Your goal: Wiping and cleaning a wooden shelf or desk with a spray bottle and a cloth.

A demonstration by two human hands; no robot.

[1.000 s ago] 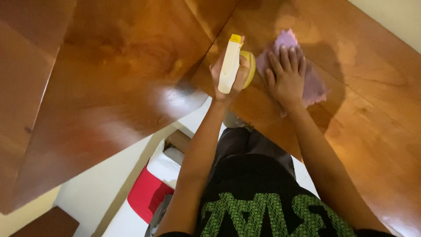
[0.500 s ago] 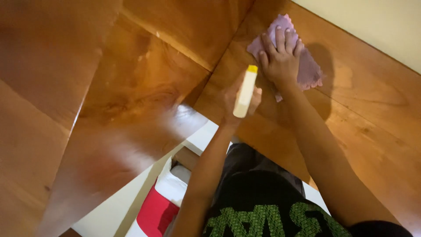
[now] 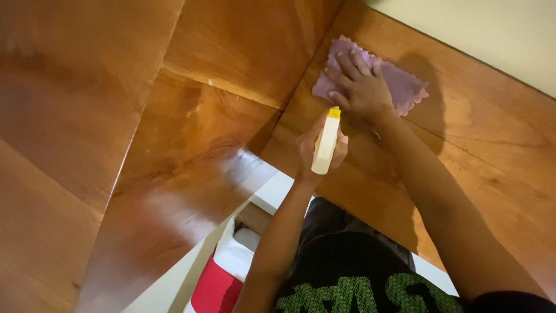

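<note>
I see my right hand (image 3: 362, 87) pressing its fingers flat on the purple cloth (image 3: 399, 84) at one o'clock on the wooden step (image 3: 492, 150), left hand (image 3: 318, 148) gripping the spray bottle (image 3: 326, 142); leaning could let the cloth slide.

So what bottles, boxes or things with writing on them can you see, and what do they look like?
Slim white plastic spray bottle with a yellow top: upright in the left hand, over the wooden surface.
Black shirt with green printed letters: bottom edge, worn by the person.
No boxes, signs or screens.
</note>
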